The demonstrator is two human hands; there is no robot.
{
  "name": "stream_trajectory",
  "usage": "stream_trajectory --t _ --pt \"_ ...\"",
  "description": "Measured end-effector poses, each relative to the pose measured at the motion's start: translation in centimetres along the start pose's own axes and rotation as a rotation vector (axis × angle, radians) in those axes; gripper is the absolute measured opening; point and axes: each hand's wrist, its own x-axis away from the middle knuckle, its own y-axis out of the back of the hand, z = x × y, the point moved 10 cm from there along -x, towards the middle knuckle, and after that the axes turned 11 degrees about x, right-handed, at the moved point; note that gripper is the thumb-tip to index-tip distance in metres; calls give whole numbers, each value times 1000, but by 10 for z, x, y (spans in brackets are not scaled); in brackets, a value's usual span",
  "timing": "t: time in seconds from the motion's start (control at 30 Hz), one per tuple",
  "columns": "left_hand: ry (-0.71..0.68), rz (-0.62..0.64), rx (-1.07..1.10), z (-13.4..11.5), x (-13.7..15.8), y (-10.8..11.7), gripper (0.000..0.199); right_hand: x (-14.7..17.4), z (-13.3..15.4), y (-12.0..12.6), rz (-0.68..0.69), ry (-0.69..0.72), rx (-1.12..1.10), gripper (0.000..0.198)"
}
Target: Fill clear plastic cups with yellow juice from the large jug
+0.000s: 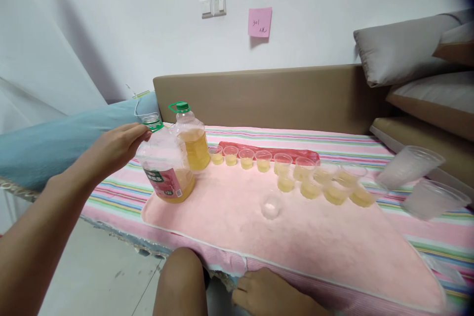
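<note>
My left hand point(128, 139) is closed at the neck of a large clear jug point(163, 182). That jug has a pink label, a green ring at its uncapped mouth and a low level of yellow liquid. Just behind it stands a second jug point(196, 150) with a green cap and more yellow liquid. At the bed's front edge my right hand point(262, 294) rests with curled fingers, and nothing shows in them. An empty clear plastic cup point(271, 209) sits on the pink mat point(222, 215). Several cups of pale yellow liquid point(285, 183) stand in rows beyond it.
Two stacks of clear cups point(433, 200) lie on their sides at the right. A red plastic bag point(270, 150) lies behind the cups. Cushions point(411, 47) are piled at the right, and a brown headboard point(259, 101) runs along the wall.
</note>
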Motion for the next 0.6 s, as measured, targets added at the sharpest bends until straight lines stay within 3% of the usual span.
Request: stream_trajectory --t 0.23,0.4,0.6 --pt "-87 48 107 -21 -1 7 39 -7 6 11 104 12 115 26" --pt "-60 41 145 -21 -7 10 38 -3 3 13 118 -2 52 22" --pt "15 -19 195 -21 -17 27 47 2 2 13 124 -10 13 35"
